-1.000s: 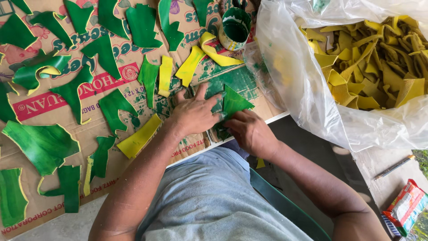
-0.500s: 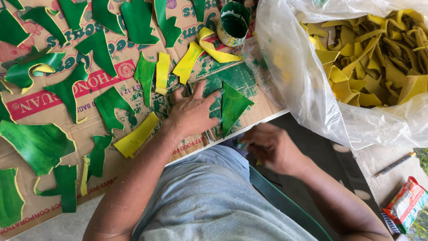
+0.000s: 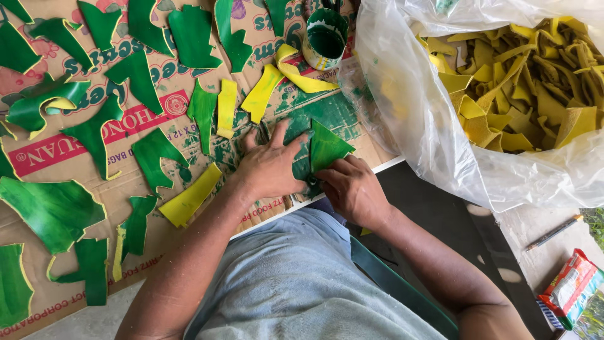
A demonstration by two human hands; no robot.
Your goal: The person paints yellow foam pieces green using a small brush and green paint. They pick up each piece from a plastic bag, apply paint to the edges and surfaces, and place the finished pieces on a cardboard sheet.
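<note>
Green-painted scrap pieces [image 3: 53, 211] lay scattered on the flattened printed cardboard sheet [image 3: 75, 141] at the left. The left hand [image 3: 270, 167] pressed flat, fingers spread wide, on the paint-smeared cardboard. Just beside it, the right hand [image 3: 352, 189] pinched the lower edge of a green triangular painted piece [image 3: 327, 148]. Above stood a paint-stained tin can [image 3: 324, 38]; farther right, a clear plastic bag of yellow scraps [image 3: 522, 88].

Left hand [image 3: 272, 165] flat on cardboard [image 3: 157, 119], pinning green piece [image 3: 324, 151]; right hand [image 3: 352, 189] grips its lower edge. Paint can [image 3: 324, 38] above, bag [image 3: 440, 126] of yellow scraps right.
</note>
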